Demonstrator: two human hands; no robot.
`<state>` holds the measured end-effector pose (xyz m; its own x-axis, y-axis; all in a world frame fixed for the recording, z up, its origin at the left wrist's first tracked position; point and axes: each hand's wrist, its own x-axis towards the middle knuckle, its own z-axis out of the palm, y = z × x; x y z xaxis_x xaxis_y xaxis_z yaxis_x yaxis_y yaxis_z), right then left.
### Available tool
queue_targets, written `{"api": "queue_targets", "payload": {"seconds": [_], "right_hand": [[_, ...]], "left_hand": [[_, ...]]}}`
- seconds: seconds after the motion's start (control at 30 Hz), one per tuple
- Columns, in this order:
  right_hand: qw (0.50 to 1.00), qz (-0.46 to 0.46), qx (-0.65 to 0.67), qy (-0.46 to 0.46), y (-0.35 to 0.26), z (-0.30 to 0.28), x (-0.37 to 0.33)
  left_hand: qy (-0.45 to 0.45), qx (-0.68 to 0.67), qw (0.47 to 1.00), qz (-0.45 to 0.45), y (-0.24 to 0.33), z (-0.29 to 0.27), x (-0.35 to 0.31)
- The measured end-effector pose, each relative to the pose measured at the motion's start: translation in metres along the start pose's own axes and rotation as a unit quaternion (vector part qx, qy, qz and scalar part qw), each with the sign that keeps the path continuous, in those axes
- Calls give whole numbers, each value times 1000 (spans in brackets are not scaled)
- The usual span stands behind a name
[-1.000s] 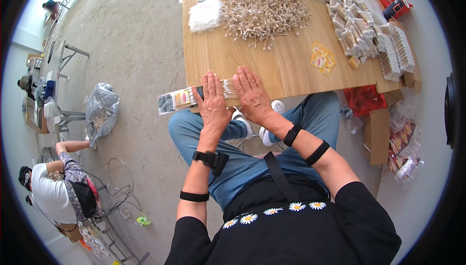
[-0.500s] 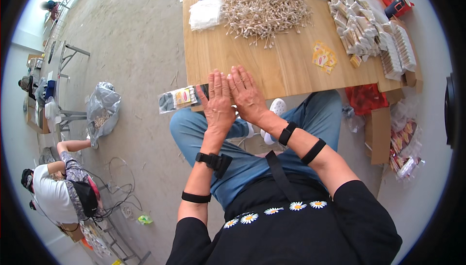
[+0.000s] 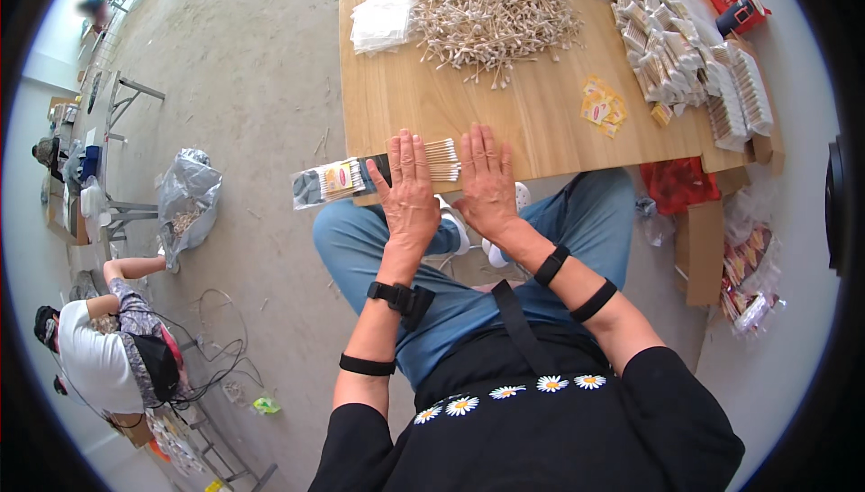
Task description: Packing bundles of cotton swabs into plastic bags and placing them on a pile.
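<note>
Near the table's front left edge, a row of cotton swabs [image 3: 442, 157] lies side by side, sticking out to the right from under my left hand [image 3: 410, 199]. That hand rests flat over them, fingers straight and thumb apart. My right hand [image 3: 488, 184] lies palm down just right of the swab tips, its fingers stretched out. Left of my left hand, a clear plastic bag [image 3: 311, 187] with a yellow card [image 3: 339, 177] and swabs in it overhangs the table corner. A dark strip [image 3: 378, 168] shows between the bag and my left hand. What lies under my palms is hidden.
A big heap of loose swabs [image 3: 496, 28] covers the far table, beside white sleeves [image 3: 382, 22]. Packed swab bags [image 3: 662, 50] pile at the right, near yellow cards [image 3: 602, 106]. A cardboard box [image 3: 699, 253] stands below. Another person [image 3: 108, 348] sits at the left.
My right hand has moved right, away from my left hand, uncovering the row of swabs between them. My left hand has stayed nearly in place.
</note>
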<state>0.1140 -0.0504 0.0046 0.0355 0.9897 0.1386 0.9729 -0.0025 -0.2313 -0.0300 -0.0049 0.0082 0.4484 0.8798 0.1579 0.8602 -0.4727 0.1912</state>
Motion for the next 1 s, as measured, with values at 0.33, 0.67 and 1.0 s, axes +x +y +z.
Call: {"api": "queue_targets", "payload": {"seconds": [0.33,0.67,1.0], "right_hand": [[996,-48,-12,-74,-3,-22,21],[996,-85,29,-12,-15,2,19],[993,-111,32,-12,-26,0,25]], "left_hand": [[2,25,1000,-5,-1,4,0],[-5,20,999,-50,-11,-3,-10],[-10,99,995,-32,-13,-3,-23]]}}
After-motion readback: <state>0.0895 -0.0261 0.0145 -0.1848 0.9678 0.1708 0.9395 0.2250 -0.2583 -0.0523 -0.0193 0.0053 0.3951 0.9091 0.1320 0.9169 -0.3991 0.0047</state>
